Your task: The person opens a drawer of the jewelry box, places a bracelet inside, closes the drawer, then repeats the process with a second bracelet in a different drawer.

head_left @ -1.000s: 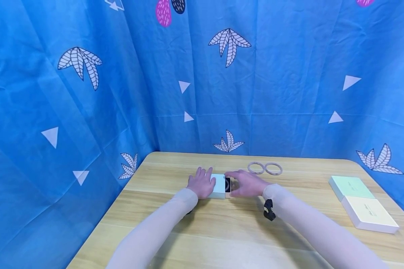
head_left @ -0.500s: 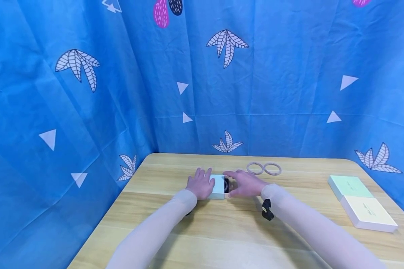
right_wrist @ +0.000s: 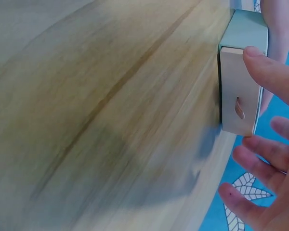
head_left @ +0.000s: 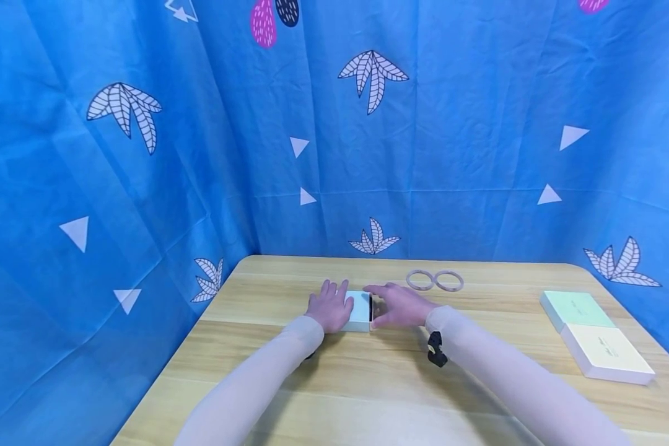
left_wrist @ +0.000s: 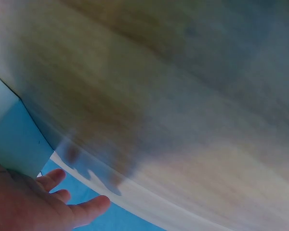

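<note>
Lying partly beneath the spread left hand (head_left: 330,308), the mint box (head_left: 360,310) is touched from above; its pale drawer (right_wrist: 240,86), protruding slightly toward the right hand (head_left: 401,305), is pinched at opposite edges by that hand's thumb and a finger.

Blue curtain (head_left: 468,124) covers back and left sides, meeting in a corner; vertical folds plus a horizontal crease. Prints: white leaves (head_left: 374,69), white triangles (head_left: 572,136), pink drops (head_left: 264,23), one black drop (head_left: 287,11). Light wood-grain table (head_left: 357,371), rounded far corners, close to curtain. Bright glare (head_left: 379,427) at near side.
</note>
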A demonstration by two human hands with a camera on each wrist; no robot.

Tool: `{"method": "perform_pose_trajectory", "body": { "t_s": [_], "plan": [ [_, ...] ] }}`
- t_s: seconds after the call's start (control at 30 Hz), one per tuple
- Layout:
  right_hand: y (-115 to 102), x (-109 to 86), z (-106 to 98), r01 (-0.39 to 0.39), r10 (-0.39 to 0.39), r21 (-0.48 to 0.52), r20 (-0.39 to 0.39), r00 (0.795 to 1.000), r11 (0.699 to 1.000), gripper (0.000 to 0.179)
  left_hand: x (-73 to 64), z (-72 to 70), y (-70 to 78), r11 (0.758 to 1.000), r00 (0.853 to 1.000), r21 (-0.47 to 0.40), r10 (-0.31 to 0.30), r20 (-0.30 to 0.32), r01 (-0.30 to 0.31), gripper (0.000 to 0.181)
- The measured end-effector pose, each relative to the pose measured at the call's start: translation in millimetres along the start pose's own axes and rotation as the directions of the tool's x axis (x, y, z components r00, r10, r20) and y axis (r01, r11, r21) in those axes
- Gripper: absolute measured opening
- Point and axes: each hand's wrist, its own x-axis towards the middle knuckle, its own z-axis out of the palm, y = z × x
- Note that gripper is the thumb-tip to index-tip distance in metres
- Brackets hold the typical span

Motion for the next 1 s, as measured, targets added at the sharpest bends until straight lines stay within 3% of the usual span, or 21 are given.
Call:
{"method": "perform_pose_trajectory", "body": {
  "t_s": [0.33,0.67,0.87,1.0],
  "plan": [
    [-6.2,3.5,4.4,0.024,-0.024,0.009,-0.009,1.0,1.0,0.091,1.4,4.6,-5.2,1.0,1.0,0.019,-0.008,-0.012,0.008,0.067],
    [-0.4,7.4,0.3,0.042,-0.042,0.004,-0.004,0.999,0.999,0.086,1.3,-2.2,0.5,1.0,1.0,0.015,-0.007,0.005,0.007,0.066],
    [-5.6,7.3,-2.5,0.062,-0.063,-0.004,-0.026,0.998,0.998,0.082,0.3,-3.6,0.7,1.0,0.999,0.005,0.004,-0.035,-0.004,0.065],
    [-8.0,4.7,-0.6,0.074,-0.075,-0.01,-0.028,0.997,0.997,0.08,1.5,1.0,-0.5,1.0,1.0,0.015,-0.004,-0.01,0.004,0.067]
  ]
}}
